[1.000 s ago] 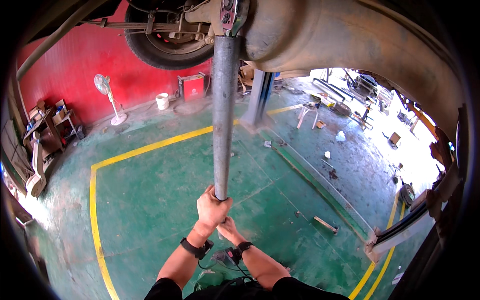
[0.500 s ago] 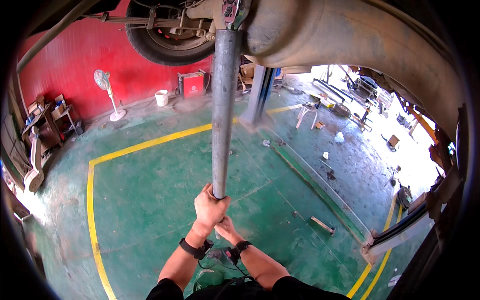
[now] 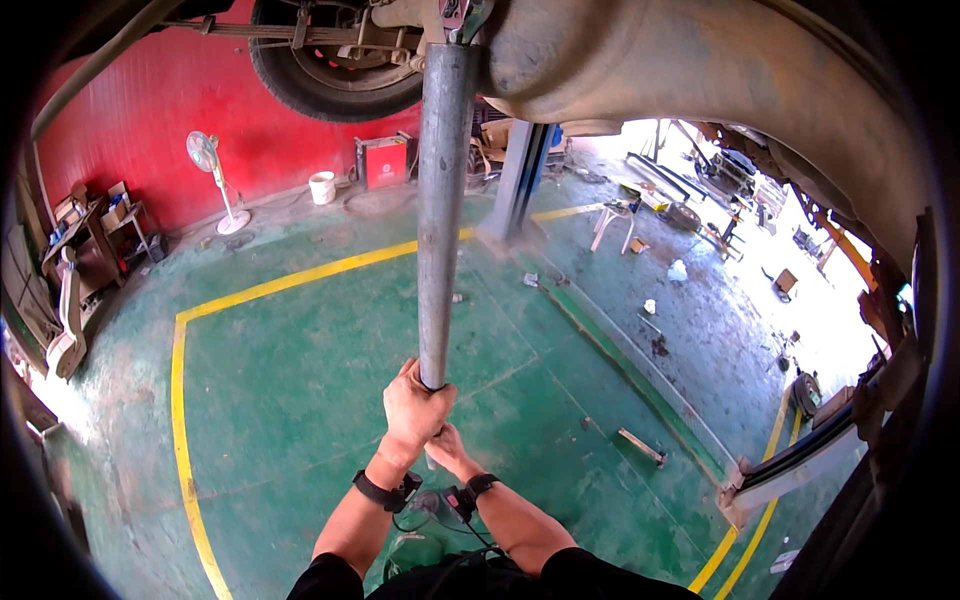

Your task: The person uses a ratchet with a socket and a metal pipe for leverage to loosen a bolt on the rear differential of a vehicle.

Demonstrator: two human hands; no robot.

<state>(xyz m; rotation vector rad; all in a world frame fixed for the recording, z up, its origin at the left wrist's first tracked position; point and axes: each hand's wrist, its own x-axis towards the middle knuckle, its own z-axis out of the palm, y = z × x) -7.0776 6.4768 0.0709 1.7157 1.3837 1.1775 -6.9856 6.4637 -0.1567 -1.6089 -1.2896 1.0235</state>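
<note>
A long grey metal pipe (image 3: 444,200) stands almost upright in front of me. Its top end fits over or against a ratchet wrench (image 3: 463,18) under the raised vehicle's underbody (image 3: 640,60). My left hand (image 3: 417,403) is wrapped round the lower part of the pipe. Just below it my right hand (image 3: 450,447) grips the pipe's lower end, its fingers partly hidden behind the left hand and wrist. Dark straps with small devices circle both wrists.
A wheel (image 3: 335,70) hangs at the upper left. Beyond stand a blue-grey lift post (image 3: 518,185), a fan (image 3: 216,180), a white bucket (image 3: 322,188) and a red box (image 3: 385,162). A hammer-like tool (image 3: 641,446) lies on the green floor to the right.
The pipe and both hands have shifted slightly up and left in the view, along with much of the scene. Both hands keep their hold.
</note>
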